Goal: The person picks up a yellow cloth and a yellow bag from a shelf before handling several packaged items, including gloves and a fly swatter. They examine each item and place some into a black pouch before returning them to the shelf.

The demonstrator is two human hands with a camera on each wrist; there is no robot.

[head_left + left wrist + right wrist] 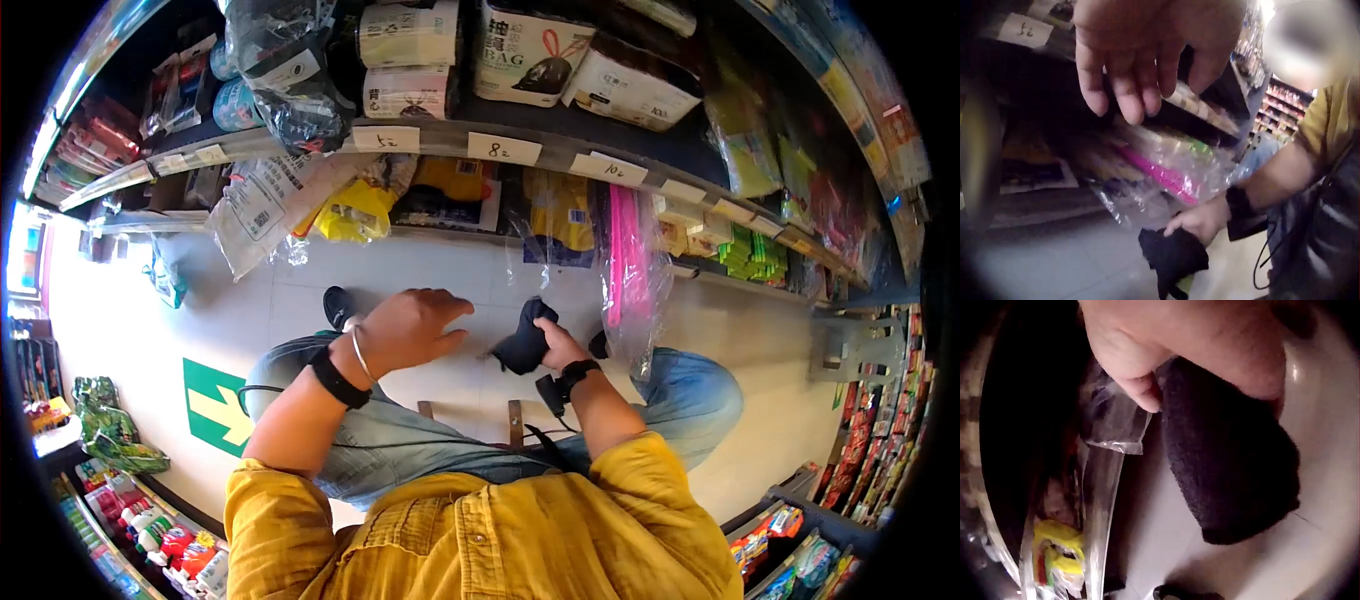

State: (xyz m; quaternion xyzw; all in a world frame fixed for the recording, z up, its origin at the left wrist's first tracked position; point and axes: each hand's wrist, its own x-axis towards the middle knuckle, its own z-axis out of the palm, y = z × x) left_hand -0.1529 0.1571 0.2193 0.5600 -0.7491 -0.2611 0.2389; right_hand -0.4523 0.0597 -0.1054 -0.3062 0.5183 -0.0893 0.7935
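My right hand (563,346) grips a black knitted cloth piece (522,343), with the thumb lying over its top. In the right wrist view the cloth (1229,462) hangs from the fingers, folded or bunched, with a rounded lower edge. My left hand (415,328) hovers to the left of it, apart from the cloth, with nothing in it. The left wrist view shows that hand's fingers (1130,103) loosely extended. Close to the right hand, a clear plastic bag with bright pink strips (628,260) hangs from the shelf.
A shelf edge (500,148) with handwritten price cards runs across in front, holding packaged bags (530,50). A yellow package (355,212) sticks out below it. A grey stool (856,348) stands at the right, and a green patterned bag (112,430) lies at the left.
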